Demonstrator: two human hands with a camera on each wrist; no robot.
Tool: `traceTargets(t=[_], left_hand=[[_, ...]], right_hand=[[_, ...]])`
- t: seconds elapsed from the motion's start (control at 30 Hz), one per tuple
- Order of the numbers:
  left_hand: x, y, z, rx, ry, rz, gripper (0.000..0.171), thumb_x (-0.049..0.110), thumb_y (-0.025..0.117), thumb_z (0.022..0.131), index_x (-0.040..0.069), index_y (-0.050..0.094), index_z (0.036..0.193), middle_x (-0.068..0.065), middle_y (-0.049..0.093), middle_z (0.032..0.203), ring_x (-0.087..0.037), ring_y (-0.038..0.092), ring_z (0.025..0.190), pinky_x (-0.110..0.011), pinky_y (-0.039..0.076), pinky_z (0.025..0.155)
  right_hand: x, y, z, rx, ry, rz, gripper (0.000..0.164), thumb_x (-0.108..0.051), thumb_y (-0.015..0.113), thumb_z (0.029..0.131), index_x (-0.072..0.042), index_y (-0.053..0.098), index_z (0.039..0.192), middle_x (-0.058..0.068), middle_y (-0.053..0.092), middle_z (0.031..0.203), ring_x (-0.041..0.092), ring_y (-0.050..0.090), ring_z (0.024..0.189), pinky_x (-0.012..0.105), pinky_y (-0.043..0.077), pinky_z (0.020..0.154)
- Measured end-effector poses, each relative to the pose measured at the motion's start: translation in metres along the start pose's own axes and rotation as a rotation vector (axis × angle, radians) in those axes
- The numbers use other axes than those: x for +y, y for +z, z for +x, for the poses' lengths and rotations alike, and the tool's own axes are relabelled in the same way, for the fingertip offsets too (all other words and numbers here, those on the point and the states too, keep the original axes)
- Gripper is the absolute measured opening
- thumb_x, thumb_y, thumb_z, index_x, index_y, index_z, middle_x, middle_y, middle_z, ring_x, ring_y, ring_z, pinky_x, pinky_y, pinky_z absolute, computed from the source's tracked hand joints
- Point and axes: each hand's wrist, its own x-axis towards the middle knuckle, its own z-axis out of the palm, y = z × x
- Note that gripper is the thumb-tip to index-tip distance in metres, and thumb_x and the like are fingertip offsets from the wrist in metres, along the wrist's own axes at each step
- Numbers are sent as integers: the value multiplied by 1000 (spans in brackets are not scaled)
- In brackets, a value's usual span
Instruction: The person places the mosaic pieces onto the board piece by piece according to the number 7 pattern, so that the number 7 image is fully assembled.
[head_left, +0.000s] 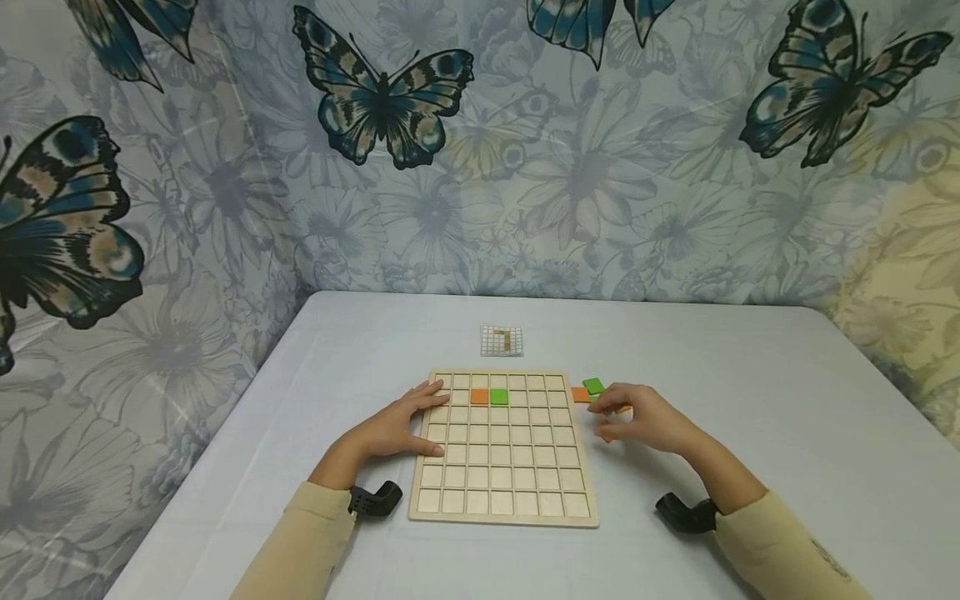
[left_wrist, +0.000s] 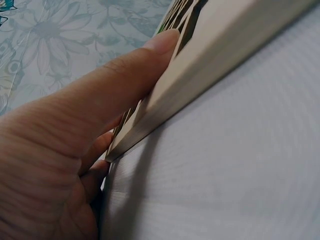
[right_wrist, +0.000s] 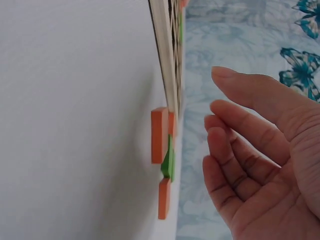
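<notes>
Board [head_left: 510, 454] between hands [head_left: 392, 427] [head_left: 647, 417], in contact with left

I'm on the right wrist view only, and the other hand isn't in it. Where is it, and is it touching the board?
Observer: Yes. In the head view, the left hand rests on the left edge of the board.
Operator: Which of its squares are filled?
Observer: Two that I can see, both in the second row from the far side: an orange tile third from the left, and a green tile next to it on the right.
Operator: Anything lying past the far edge?
Observer: A small card with a printed grid and some coloured squares lies on the table there, apart from the board.
</notes>
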Motion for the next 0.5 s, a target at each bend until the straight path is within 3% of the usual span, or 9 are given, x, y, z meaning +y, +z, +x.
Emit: traceTargets(t=[0.2,0.37,0.5], left_hand=[[0,1,0,2,-2,-5,86,39,81,68,15,42,141,-2,19,157,-30,5,146,-57,12,114],[-1,1,1,1,-11,3,86,39,81,68,15,42,141,-2,19,157,-29,5,146,-56,12,115],[0,1,0,1,-11,7,86,38,81,68,15,42,141,-2,19,157,-29,5,146,-56,13,115]], right_hand=[[7,-1,-4,4,29,-8,29,-22,77,76,-9,70,101,-1,67,97,15,59,91,37,50,83],[11,-2,-7,-27,13,-28,28,-19,77,75,-9,70,100,-1,67,98,14,61,91,33,51,83],[14,-1,-8,-43,36,-31,27,-15,77,75,-9,70,101,2,67,103,24,60,102,43,48,91]])
